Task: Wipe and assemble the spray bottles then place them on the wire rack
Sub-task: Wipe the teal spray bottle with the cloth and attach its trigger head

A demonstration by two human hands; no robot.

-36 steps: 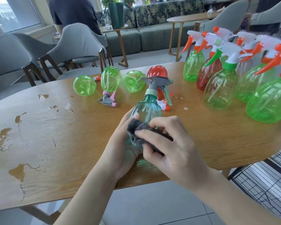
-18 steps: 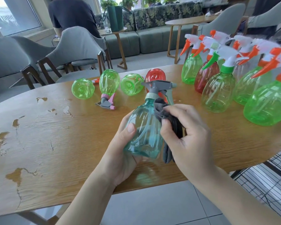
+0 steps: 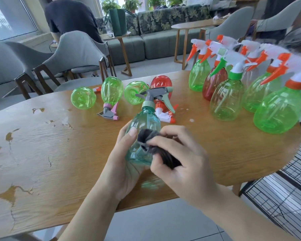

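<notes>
While gripping the teal spray bottle (image 3: 144,122) around its lower body above the near edge of the wooden table (image 3: 42,145), left hand (image 3: 123,164) closing on it, thumb pressing the front. Right hand (image 3: 184,164) pinching a bunched dark grey cloth (image 3: 156,146) against the bottle's right side, fingers closed on the cloth. Having dropped from the neck, where the cloth was working half a second ago, now rubbing back at the belly, as a second ago: wiping going up and down the body, probably nearing its end for this item. Already carrying a grey trigger head (image 3: 156,94), screwed on and standing upright, so seeming to need no further assembly, only finishing and transfer. Lying on their sides further back: three green bottles (image 3: 83,100), one fitted with a pink-and-grey trigger head (image 3: 109,113), plus one red bottle (image 3: 161,83) with an orange-and-white trigger head (image 3: 165,115) lying loose at its mouth; judging these as still awaiting wiping or assembly. Standing upright at right: a group of assembled green and red bottles (image 3: 226,100) with orange or green nozzles, not yet racked. Showing at lower right beside the table: black wire rack (image 3: 285,197), holding nothing in its visible part. Sitting behind: grey chairs (image 3: 76,51), a sofa, a person facing away.
</notes>
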